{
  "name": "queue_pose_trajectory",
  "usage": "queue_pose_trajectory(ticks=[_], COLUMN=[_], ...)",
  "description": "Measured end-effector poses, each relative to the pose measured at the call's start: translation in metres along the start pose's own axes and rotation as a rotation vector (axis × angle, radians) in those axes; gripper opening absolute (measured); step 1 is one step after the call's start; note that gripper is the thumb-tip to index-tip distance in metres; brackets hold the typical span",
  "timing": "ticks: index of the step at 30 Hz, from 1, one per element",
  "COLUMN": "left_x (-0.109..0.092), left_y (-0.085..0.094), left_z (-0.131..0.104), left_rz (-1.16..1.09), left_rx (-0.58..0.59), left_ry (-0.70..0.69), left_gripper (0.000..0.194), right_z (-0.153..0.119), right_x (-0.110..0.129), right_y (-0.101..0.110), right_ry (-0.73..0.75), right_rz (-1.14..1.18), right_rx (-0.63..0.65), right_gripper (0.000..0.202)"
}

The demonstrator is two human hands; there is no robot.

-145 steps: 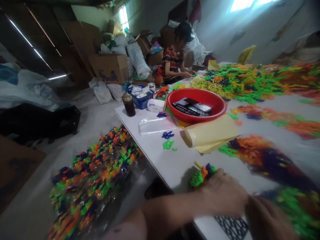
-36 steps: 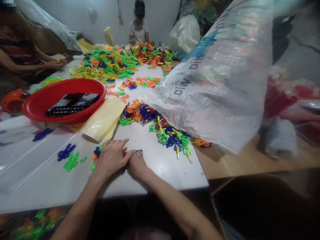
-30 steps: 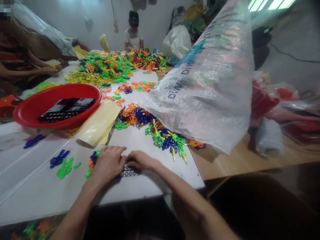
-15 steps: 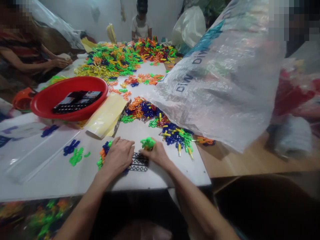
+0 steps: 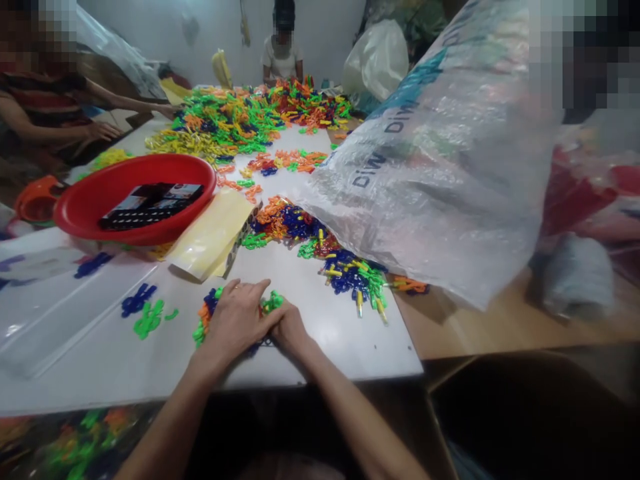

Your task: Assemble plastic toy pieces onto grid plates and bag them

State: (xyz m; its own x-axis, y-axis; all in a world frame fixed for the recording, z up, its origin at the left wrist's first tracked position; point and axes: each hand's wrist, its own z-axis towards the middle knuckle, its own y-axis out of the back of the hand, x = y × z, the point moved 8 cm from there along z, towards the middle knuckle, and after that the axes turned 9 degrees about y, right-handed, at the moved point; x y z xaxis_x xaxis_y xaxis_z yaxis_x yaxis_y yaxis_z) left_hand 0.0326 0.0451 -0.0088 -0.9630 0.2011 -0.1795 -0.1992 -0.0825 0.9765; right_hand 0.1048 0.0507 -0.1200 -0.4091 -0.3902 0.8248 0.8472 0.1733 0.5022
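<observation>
My left hand (image 5: 235,313) arches over the left side of a black perforated plastic grid (image 5: 269,342), its fingers bent and holding it against the white tabletop. Most of the grid is hidden under both hands. Right beside it, my right hand (image 5: 291,327) is closed on small green plastic pieces (image 5: 273,301), held over the grid; the two thumbs meet or overlap. Blue, orange and green pieces (image 5: 203,315) show along the outer side of my left hand. Farther left lie loose green pieces (image 5: 149,319) and blue pieces (image 5: 139,300).
A red basin (image 5: 135,230) holding printed black sheets stands at left, near a yellow sheet (image 5: 210,233). Coloured pieces (image 5: 345,270) lie ahead right, below a large printed plastic bag (image 5: 440,167). A big heap (image 5: 235,113) covers the far table. Co-workers sit at left and far end.
My right hand has moved left and down with the green pieces, up against my left hand, covering the grid. The co-worker at left has stretched an arm toward the heap.
</observation>
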Motion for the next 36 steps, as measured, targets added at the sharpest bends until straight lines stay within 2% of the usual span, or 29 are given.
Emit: queue_pose_trajectory(ticks=[4,6,8,10,12,14,16,18,20,23,26,29,32,34,36], left_x=[0.002,0.007,0.013,0.018,0.02,0.021,0.021,0.02,0.021,0.027,0.031,0.031,0.029,0.025,0.021], left_y=[-0.004,-0.005,-0.006,-0.007,-0.006,-0.004,-0.002,-0.001,0.0,0.0,0.001,0.006,0.015,0.015,0.012], left_z=[0.005,0.01,0.016,0.019,0.02,0.019,0.018,0.017,0.015,0.01,0.005,0.002,-0.002,-0.004,-0.006], left_rz=[0.003,0.038,0.088,0.105,0.091,0.076,0.077,0.08,0.089,0.113,0.12,0.099,0.076,0.066,0.064], left_rx=[-0.016,-0.026,-0.022,-0.007,-0.002,-0.015,-0.024,-0.027,-0.031,-0.037,-0.037,-0.074,-0.138,-0.101,-0.039], left_ry=[-0.008,0.008,0.029,0.033,0.03,0.04,0.048,0.052,0.068,0.127,0.181,0.189,0.166,0.116,0.073], left_gripper=[0.045,0.039,0.034,0.032,0.031,0.031,0.03,0.029,0.029,0.031,0.031,0.034,0.038,0.035,0.034], right_z=[0.007,0.016,0.028,0.044,0.068,0.099,0.121,0.132,0.128,0.093,0.041,-0.001,-0.029,-0.039,-0.043], right_x=[0.004,0.007,0.009,0.007,-0.006,-0.03,-0.048,-0.055,-0.053,-0.035,-0.009,0.013,0.015,0.009,0.007], right_y=[-0.016,-0.02,-0.019,-0.006,0.031,0.093,0.142,0.158,0.151,0.122,0.088,0.058,0.022,0.003,-0.007], right_ry=[0.036,0.031,0.056,0.105,0.07,-0.103,-0.286,-0.377,-0.364,-0.254,-0.154,-0.125,-0.196,-0.254,-0.235], right_rz=[-0.293,-0.378,-0.366,-0.241,-0.188,-0.379,-0.609,-0.701,-0.692,-0.564,-0.203,0.17,0.356,0.377,0.367], right_rx=[0.225,0.284,0.351,0.45,0.41,0.157,-0.023,-0.051,-0.042,-0.017,0.025,-0.027,-0.048,-0.072,-0.097], right_gripper=[0.019,0.022,0.021,0.016,0.016,0.023,0.032,0.038,0.042,0.051,0.05,0.037,0.02,0.013,0.014])
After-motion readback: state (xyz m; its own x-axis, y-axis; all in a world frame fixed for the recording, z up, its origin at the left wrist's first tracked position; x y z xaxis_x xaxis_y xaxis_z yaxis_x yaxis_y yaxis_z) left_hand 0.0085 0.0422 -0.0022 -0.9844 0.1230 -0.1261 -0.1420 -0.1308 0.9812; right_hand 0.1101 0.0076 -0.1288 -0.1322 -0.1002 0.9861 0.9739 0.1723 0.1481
